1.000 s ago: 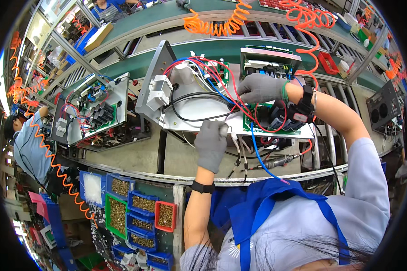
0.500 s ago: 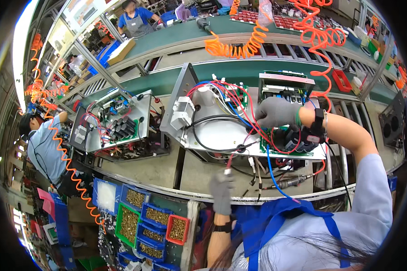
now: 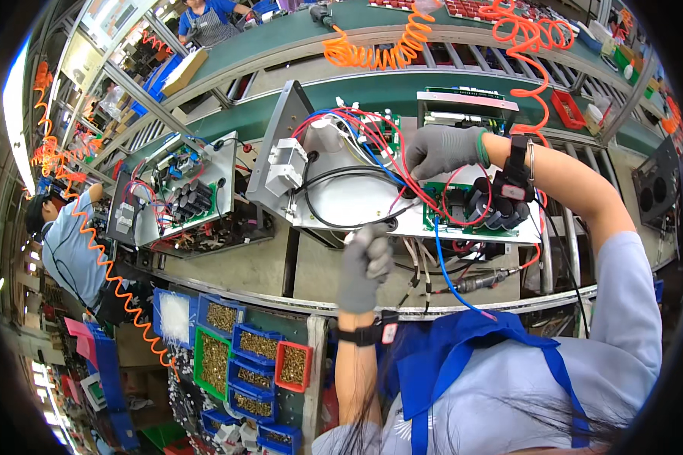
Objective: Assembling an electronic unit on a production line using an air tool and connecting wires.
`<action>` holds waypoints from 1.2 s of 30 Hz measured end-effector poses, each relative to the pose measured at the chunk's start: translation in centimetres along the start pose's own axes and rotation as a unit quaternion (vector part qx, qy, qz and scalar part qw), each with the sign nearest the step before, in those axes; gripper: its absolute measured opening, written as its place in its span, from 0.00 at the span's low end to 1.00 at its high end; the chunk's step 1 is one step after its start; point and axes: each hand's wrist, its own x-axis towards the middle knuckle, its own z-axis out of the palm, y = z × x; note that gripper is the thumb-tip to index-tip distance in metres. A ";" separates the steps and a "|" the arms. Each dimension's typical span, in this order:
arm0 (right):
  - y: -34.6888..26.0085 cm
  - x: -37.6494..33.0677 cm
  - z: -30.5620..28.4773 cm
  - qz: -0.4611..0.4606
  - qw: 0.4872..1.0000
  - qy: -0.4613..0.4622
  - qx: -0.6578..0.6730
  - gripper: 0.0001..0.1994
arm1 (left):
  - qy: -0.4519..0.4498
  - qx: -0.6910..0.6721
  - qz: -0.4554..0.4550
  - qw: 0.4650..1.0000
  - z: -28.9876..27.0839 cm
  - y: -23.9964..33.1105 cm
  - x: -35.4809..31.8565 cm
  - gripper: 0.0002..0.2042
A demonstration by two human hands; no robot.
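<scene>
A metal chassis [image 3: 334, 216] with an upright grey panel [image 3: 279, 144] lies in front of me, carrying circuit boards and wires. My right hand [image 3: 446, 150], in a grey glove, bends down over it. Its fingers are closed around the red wires [image 3: 425, 193], close to a dark hole in the plate. At the chassis's near edge my gloved left hand [image 3: 366, 265] is closed, fingers curled. A small white connector [image 3: 349, 237] shows by its thumb, largely hidden. Beside this hand is a black-rimmed hole [image 3: 391, 223]. A black cable [image 3: 311, 199] loops across the plate.
Another chassis [image 3: 228, 178] stands to the left, with a co-worker [image 3: 72, 243] beyond it. Bins of screws [image 3: 256, 345] sit at the near left. Below the chassis hang a blue wire [image 3: 442, 265] and an inline tool [image 3: 482, 282]. Orange coiled hoses [image 3: 379, 54] hang at the back.
My left hand has risen from below the chassis to its near edge. The red wire and white connector it held are now mostly hidden. My right hand has shifted slightly left in view.
</scene>
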 end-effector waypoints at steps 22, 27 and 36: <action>0.7 0.5 2.3 -0.044 0.998 -0.012 -0.045 0.10 | 0.212 0.380 0.168 0.885 2.6 1.4 3.2 0.12; 1.4 2.8 3.4 -0.059 0.992 -0.077 0.080 0.12 | 0.186 0.288 0.192 0.920 1.5 1.7 3.3 0.11; -1.2 4.9 0.2 0.042 0.959 -0.278 -0.038 0.09 | 0.303 0.278 0.232 0.882 -4.9 -9.1 -3.2 0.16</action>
